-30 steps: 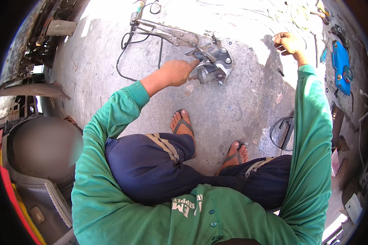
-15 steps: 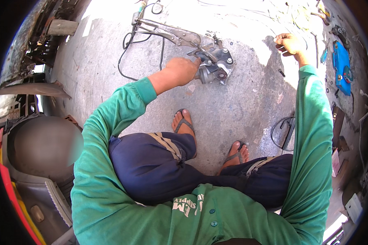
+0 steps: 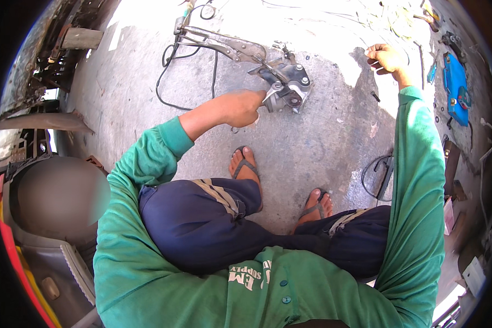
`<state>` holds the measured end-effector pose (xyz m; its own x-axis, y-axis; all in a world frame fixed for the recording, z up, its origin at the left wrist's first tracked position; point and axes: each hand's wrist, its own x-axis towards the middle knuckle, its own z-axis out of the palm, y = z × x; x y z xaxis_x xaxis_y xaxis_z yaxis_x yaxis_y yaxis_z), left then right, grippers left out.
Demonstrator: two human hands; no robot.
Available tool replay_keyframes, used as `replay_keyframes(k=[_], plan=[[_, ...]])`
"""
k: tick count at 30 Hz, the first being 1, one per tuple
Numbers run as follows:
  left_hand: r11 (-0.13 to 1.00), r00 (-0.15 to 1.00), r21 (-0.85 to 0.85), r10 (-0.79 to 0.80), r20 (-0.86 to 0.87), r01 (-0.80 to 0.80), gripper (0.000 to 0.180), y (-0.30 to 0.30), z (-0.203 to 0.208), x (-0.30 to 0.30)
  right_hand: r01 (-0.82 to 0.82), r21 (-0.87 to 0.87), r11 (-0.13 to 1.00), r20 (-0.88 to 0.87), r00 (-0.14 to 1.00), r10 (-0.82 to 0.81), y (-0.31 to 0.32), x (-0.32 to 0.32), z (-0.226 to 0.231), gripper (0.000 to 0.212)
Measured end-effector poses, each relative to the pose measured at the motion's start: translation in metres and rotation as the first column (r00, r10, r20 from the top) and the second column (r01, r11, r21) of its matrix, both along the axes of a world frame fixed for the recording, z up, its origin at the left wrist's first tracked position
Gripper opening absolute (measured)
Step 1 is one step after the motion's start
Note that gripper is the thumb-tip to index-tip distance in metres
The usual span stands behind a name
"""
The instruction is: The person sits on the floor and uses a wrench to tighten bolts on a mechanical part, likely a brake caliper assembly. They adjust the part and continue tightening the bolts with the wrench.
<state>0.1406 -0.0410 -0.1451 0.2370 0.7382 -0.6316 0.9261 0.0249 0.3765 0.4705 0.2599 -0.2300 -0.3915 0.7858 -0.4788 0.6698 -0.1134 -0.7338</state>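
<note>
L hand (image 3: 240, 107) reaches fwd, arm bent, fingers curled on the near edge of the grey metal assembly (image 3: 286, 87) lying on the concrete floor (image 3: 322, 147). R hand (image 3: 385, 58) stretched far right, fingers loosely curled; grip can't tell. Blue tray (image 3: 455, 87) holds small parts.

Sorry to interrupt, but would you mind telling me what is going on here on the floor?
A person in a green long-sleeved top sits low over a concrete floor. Their left hand grips the near edge of a grey metal mechanical assembly lying on the floor, which has a long lever arm running off to the left beside a black cable. Their right hand reaches out to the far right, fingers curled; whether it holds anything is unclear. A blue tool case lies further right.
</note>
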Motion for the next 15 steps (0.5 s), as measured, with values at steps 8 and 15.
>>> replay_keyframes(k=[8,15], plan=[[0.984,0.973,0.123,-0.1,-0.21,0.128,0.064,0.003,-0.033,-0.021,0.011,0.026,1.0,0.013,1.0,-0.011,-0.004,-0.003,0.006,0.023],[0.913,0.902,0.267,-0.193,-0.387,0.31,0.069,0.007,-0.045,-0.035,0.004,0.04,0.999,0.01,1.0,-0.004,-0.006,-0.007,0.01,0.022]])
